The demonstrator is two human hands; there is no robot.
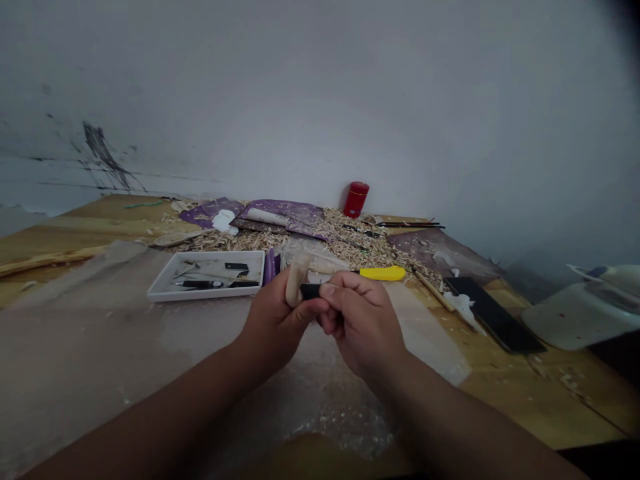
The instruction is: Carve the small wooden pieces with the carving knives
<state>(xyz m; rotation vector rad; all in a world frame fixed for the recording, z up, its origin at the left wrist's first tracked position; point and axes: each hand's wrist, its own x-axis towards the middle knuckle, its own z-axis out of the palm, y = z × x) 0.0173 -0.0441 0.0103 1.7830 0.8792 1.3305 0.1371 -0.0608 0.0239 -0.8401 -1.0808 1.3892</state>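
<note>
My left hand (275, 323) is closed around a pale, curved piece of carved wood (299, 273), whose upper end sticks up past the fingers. My right hand (364, 313) pinches a short black strip or tool end (311, 291) that presses against or lies right beside the wood. Its full shape is hidden by the fingers. The two hands meet, thumbs close together, above the plastic-covered table. Just beyond the right hand lies a yellow-handled knife (383, 273), its front part hidden.
A white tray (156, 293) holding a pen and small tools stands left of the hands. Wood shavings (357, 250) heap along the back, with purple sheets (285, 210) and a red can (357, 200) by the wall. A black phone (495, 317) and white container (575, 317) are at right.
</note>
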